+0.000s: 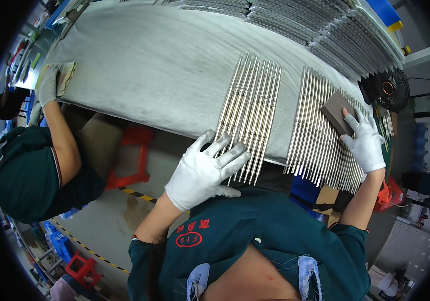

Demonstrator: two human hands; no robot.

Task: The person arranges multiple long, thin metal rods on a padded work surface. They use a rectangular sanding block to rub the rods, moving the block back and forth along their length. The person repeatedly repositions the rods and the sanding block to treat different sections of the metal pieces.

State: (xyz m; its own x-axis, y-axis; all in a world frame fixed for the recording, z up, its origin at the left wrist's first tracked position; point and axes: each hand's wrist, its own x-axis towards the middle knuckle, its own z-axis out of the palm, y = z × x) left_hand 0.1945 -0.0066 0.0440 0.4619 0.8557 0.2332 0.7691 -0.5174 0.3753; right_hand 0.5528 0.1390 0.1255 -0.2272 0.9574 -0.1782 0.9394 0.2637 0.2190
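My left hand [207,170], in a white glove, lies with fingers spread over the near part of a smaller group of thin shiny metal rods [250,110]. Its fingertips rest on or just above the rods at their left side, and the near ends stick out past the table edge. My right hand [365,140], gloved with bare tips at thumb and forefinger, grips a grey-brown rectangular block [336,114], which looks like a sanding block. That block lies across a second, wider row of similar rods [308,130] side by side on the right.
Grey cloth covers the table [149,65]. Stacked bundles of metal rods [320,25] line its far side. A black fan [391,89] stands at the right end. At the left, a co-worker's gloved hand [49,85] holds a yellowish cloth. A red stool [134,155] stands below the edge.
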